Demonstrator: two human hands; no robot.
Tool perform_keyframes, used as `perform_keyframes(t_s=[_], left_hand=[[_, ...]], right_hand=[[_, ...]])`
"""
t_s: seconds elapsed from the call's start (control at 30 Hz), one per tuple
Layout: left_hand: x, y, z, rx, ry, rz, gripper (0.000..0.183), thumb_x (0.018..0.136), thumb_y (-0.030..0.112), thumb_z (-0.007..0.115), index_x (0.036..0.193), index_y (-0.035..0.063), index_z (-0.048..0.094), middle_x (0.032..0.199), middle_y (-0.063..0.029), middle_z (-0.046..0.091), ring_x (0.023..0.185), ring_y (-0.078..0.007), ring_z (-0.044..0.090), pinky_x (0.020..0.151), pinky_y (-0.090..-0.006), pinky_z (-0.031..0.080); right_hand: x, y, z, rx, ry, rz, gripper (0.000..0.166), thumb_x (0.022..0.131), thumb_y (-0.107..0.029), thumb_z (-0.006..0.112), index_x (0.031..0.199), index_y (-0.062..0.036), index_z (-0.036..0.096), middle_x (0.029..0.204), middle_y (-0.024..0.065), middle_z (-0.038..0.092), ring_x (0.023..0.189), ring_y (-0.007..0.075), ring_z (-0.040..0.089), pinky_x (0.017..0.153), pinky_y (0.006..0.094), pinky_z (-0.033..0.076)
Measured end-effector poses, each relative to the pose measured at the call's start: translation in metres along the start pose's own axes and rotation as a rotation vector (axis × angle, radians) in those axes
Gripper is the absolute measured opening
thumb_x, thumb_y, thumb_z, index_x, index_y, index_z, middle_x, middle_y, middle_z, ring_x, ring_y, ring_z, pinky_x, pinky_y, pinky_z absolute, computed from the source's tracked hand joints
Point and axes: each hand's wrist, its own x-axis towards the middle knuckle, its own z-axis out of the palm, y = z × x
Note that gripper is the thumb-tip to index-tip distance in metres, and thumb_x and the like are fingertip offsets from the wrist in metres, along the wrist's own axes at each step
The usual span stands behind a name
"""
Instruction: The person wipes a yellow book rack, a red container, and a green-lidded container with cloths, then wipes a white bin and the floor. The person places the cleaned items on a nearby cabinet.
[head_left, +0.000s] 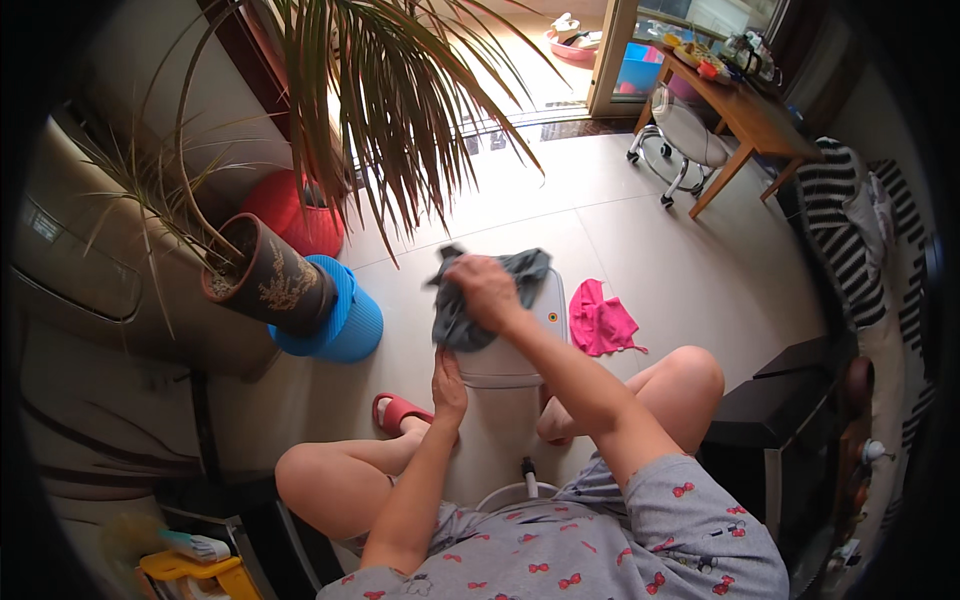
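Between my knees stands a white lidded bin (556, 300) with a small round coloured sticker on its top. A crumpled dark grey cloth (469, 334) lies over the far left part of the lid. My right hand (486, 289) grips the cloth from above, blurred a little by motion. Against the bin's near left side rests my left hand (448, 386), its fingers pointing upward and their tips close to the cloth's lower edge. A bright pink cloth (600, 319) is spread on the floor just right of the bin.
At left, a potted plant (270, 277) leans on a blue ribbed bucket (364, 330), its long leaves hanging forward. A red basket (300, 225) stands behind it. Far right are a white wheeled chair (682, 131) and a wooden table (750, 112). Black furniture (772, 405) flanks my right knee.
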Motion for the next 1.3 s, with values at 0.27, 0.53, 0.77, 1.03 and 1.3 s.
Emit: perform_keyframes(t_s=[0.27,0.53,0.77,1.03,1.3], left_hand=[[0.005,0.049,-0.010,0.077,-0.040,0.009,0.057,0.105,0.044,0.038,0.143,0.0013,0.042,0.131,-0.0236,0.058,0.123,-0.0398,0.054,0.105,-0.0401,0.041],[0.083,0.107,-0.023,0.862,-0.204,-0.312,0.089,0.092,0.076,0.022,0.132,0.0032,0.054,0.120,-0.0272,0.063,0.117,-0.0444,0.057,0.100,-0.0515,0.042],[0.101,0.115,-0.005,1.011,0.010,-0.160,0.073,0.098,0.066,0.025,0.121,0.0068,0.062,0.105,-0.0243,0.069,0.103,-0.0455,0.063,0.093,-0.0529,0.045],[0.106,0.106,-0.008,0.950,0.026,-0.062,0.062,0.100,0.058,0.033,0.110,0.0059,0.065,0.094,-0.0251,0.069,0.094,-0.0445,0.064,0.088,-0.0527,0.045],[0.118,0.102,-0.026,0.862,-0.021,-0.010,0.056,0.101,0.055,0.034,0.096,0.0072,0.064,0.086,-0.0226,0.068,0.088,-0.0454,0.063,0.086,-0.0531,0.045]], right_hand=[[-0.098,0.166,-0.020,0.328,-0.048,0.954,0.038,0.089,-0.027,0.041,0.109,-0.0074,0.067,0.099,0.0223,0.070,0.093,0.0367,0.068,0.084,0.0451,0.052],[-0.246,0.065,0.101,0.617,0.354,1.427,0.031,0.091,-0.024,0.045,0.105,-0.0063,0.066,0.097,0.0164,0.068,0.090,0.0313,0.065,0.080,0.0404,0.051],[-0.205,0.021,0.098,0.591,0.617,1.211,0.024,0.093,-0.021,0.049,0.102,-0.0053,0.066,0.096,0.0112,0.067,0.087,0.0265,0.063,0.078,0.0364,0.051],[-0.124,0.095,0.043,0.548,0.668,0.912,0.018,0.095,-0.018,0.054,0.098,-0.0041,0.065,0.094,0.0053,0.065,0.083,0.0211,0.061,0.074,0.0317,0.050],[-0.188,0.034,0.121,0.708,0.534,1.110,0.017,0.095,-0.019,0.053,0.098,-0.0059,0.065,0.095,0.0059,0.065,0.085,0.0209,0.061,0.075,0.0326,0.050]])
